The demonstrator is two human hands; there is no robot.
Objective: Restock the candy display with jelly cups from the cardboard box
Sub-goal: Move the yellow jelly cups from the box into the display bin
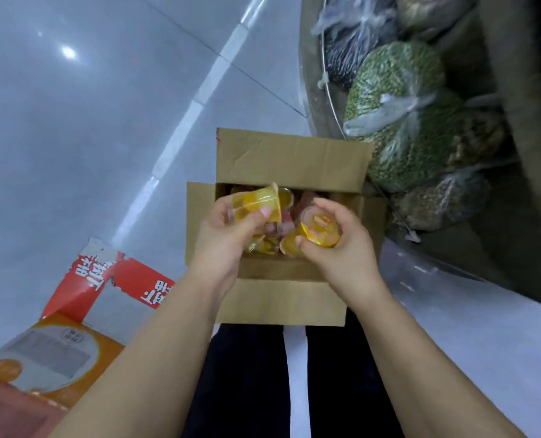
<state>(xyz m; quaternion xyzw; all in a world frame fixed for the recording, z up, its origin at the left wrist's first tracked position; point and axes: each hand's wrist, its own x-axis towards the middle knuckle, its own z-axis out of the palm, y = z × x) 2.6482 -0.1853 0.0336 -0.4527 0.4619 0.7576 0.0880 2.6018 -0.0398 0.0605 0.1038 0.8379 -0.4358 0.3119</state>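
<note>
A person stands over an open cardboard box (289, 159) on a pale tiled floor (82, 137), both bare forearms reaching down into it. The box's four flaps are folded out; the far flap stands up, the near one lies flat toward the person's dark trouser legs (247, 380).

Left hand (228, 235) is closed around a pair of yellow jelly cups (256, 202), thumb pressed on the side of them, cups tipped on their sides and lifted just above the box's left inner edge. Right hand (338, 245) grips another yellow jelly cup (321, 230) w/ a foil lid facing up, fingers curled over the top, thumb underneath, held above the box opening. More loose jelly cups (282, 229), yellow and pinkish-red, are heaped inside the box btwn the two hands.

At lower left, a torn red-and-white carton flap (105, 279) w/ printed characters, and below it an orange and white package (54, 352), both on the floor, well apart from the box. At upper right, beside the box, a low shelf holds clear plastic bags of green beans (399, 90), plus bags of darker and brownish dried goods; contents too blurred to name. The candy display itself isn't identifiable from here.
</note>
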